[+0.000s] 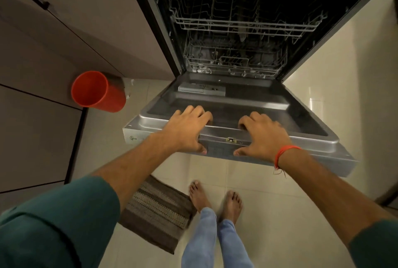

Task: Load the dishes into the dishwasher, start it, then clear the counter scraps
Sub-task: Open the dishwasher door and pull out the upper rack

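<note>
Dishwasher door (237, 104) hangs partly open at centre frame, steel inner face up. Left hand (187, 129) and right hand (261, 134) grip its top edge side by side: fingers curled over the rim, thumbs on the outer face. Wire racks (243, 24) at 12 o'clock look bare. Red bin (97, 92) at 9 o'clock; striped mat (157, 211) at 7.

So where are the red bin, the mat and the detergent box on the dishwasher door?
Red bin (101, 93): head view, on its side wall.
Mat (157, 211): head view, on its striped middle.
Detergent box (201, 90): head view, on its lid, inner door face.
</note>
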Demonstrator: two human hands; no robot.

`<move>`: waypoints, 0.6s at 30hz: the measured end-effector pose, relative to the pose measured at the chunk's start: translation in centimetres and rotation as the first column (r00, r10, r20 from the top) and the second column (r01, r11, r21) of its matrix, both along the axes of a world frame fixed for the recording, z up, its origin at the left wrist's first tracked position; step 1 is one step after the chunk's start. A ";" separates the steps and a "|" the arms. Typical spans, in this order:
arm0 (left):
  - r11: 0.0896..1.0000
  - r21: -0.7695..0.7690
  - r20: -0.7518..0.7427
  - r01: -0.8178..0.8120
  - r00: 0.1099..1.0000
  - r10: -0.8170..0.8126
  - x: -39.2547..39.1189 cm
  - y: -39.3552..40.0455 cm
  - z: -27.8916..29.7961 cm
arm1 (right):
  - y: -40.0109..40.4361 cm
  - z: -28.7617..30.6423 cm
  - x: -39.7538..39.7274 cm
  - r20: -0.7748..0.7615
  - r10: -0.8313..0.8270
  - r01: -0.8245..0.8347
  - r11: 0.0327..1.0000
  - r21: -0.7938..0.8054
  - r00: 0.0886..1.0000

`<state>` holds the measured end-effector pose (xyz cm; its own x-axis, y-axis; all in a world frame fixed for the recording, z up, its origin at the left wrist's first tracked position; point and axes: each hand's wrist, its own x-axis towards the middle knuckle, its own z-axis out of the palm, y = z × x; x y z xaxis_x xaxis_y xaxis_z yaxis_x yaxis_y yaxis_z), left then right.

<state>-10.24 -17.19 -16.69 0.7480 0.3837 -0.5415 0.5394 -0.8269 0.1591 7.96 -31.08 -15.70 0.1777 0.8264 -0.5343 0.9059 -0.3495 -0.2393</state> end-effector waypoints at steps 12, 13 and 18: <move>0.996 -0.058 -0.110 0.068 0.991 -0.074 -1.8 -4.3 -6.0 | -3.6 -6.3 -3.4 -0.022 0.028 -0.031 0.989 -0.144 0.999; 0.996 -0.057 -0.120 0.070 0.990 -0.076 -2.1 -4.8 -6.5 | -3.6 -6.9 -3.7 -0.027 0.033 -0.037 0.986 -0.162 0.999; 0.997 -0.066 -0.162 0.043 0.985 -0.053 -3.7 -7.2 -9.0 | -4.8 -10.2 -5.6 -0.035 0.054 -0.060 0.977 -0.202 0.998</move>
<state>-13.97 -24.35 -25.73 0.6641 0.3111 -0.6798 0.5224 -0.8436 0.1243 2.34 -35.87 -25.93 0.1154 0.7084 -0.6963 0.9195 -0.3413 -0.1949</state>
